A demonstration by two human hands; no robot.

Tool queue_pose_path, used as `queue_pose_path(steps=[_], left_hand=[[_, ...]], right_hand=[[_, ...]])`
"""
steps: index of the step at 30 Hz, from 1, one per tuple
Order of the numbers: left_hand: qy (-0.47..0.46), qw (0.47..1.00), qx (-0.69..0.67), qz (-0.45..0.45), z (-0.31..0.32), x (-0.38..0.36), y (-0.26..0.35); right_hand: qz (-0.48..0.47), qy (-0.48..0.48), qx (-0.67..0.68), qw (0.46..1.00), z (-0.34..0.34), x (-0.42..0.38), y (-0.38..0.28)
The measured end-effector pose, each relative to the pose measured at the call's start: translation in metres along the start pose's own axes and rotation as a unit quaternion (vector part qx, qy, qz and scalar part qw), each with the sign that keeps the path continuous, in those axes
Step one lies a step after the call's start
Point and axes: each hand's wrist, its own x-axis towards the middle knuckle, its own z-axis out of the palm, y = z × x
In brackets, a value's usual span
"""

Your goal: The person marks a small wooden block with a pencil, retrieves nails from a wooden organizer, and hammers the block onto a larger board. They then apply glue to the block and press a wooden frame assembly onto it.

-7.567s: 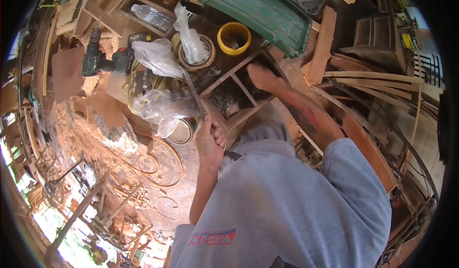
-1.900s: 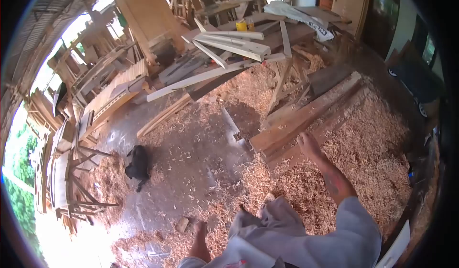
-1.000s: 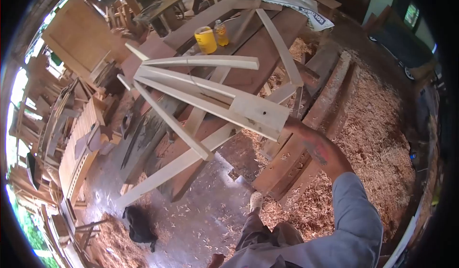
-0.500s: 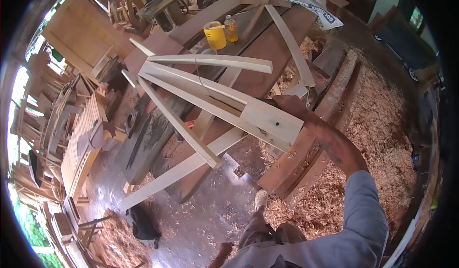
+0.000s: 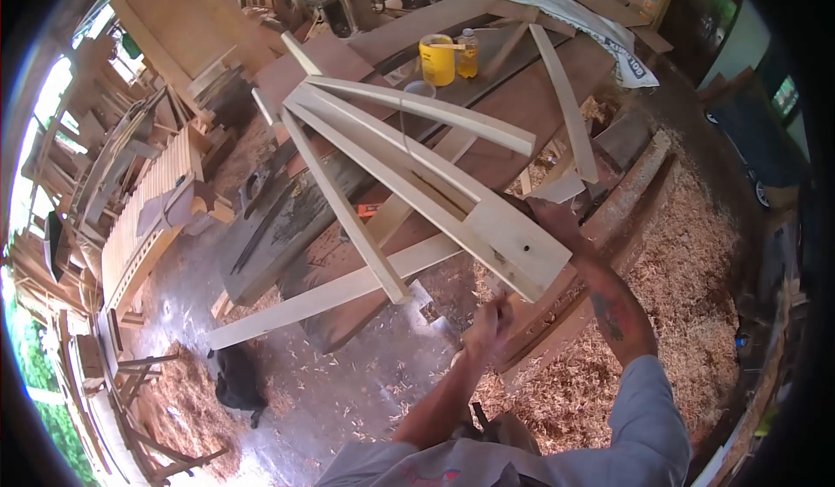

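Observation:
A pale wooden frame (image 5: 522, 243) with long splayed legs stretches up and left from a wide end block that has a small dark hole. At the block's right edge is my right hand (image 5: 557, 222), gripping the frame, its fingers partly hidden behind the wood. My left hand (image 5: 489, 322) is just below the block's lower corner, fingers curled and smeared by motion. Under the frame lie dark brown planks (image 5: 326, 265) and a loose pale strip (image 5: 304, 313).
A yellow tub (image 5: 437, 63) and a bottle of yellow liquid (image 5: 468, 56) stand on the planks beyond the frame. Wood shavings (image 5: 687, 270) cover the floor at right. Stacked timber (image 5: 600, 235) lies near my right forearm. A slatted wooden piece (image 5: 152, 226) sits at left.
My left hand has risen from low near my body to the frame's near end. The frame's near end has shifted slightly right and down in view, with my right hand still on it.

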Motion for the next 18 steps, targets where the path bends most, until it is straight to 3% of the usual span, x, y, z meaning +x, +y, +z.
queue_pose_path(steps=[1, 3, 4, 6, 7, 10, 11, 14, 15, 18], left_hand=[[-0.068, 0.993, -0.093, -0.036, -0.042, 0.048, -0.021], [0.077, 0.959, -0.272, 0.003, 0.03, 0.07, 0.022], [0.074, 0.96, -0.27, -0.005, 0.043, 0.07, 0.033], [-0.164, 0.925, -0.343, -0.017, 0.054, 0.07, 0.049], [-0.19, 0.898, -0.394, -0.044, 0.043, 0.083, 0.04], [-0.158, 0.861, -0.475, -0.084, 0.056, 0.073, 0.051], [-0.16, 0.862, -0.472, -0.09, 0.061, 0.071, 0.057], [-0.191, 0.869, -0.449, -0.083, 0.062, 0.059, 0.064], [-0.191, 0.863, -0.461, -0.079, 0.062, 0.056, 0.066], [-0.182, 0.85, -0.487, -0.084, 0.08, 0.043, 0.084]], right_hand=[[0.001, -0.003, 0.003, 1.0, -0.001, 0.0, -0.001], [0.005, -0.004, 0.025, 1.0, 0.0, -0.001, -0.001], [0.013, -0.002, 0.023, 1.0, 0.001, -0.001, -0.001], [0.026, -0.002, 0.063, 0.998, 0.004, -0.001, -0.002], [0.044, -0.003, 0.114, 0.992, -0.009, -0.002, -0.013], [0.083, -0.037, 0.194, 0.977, -0.009, -0.005, -0.012], [0.039, 0.018, 0.248, 0.968, 0.017, -0.006, 0.005], [0.076, 0.029, 0.367, 0.927, 0.051, -0.007, 0.014], [0.042, 0.027, 0.221, 0.974, 0.051, -0.015, 0.016], [0.103, 0.025, 0.324, 0.94, 0.064, -0.021, 0.015]])
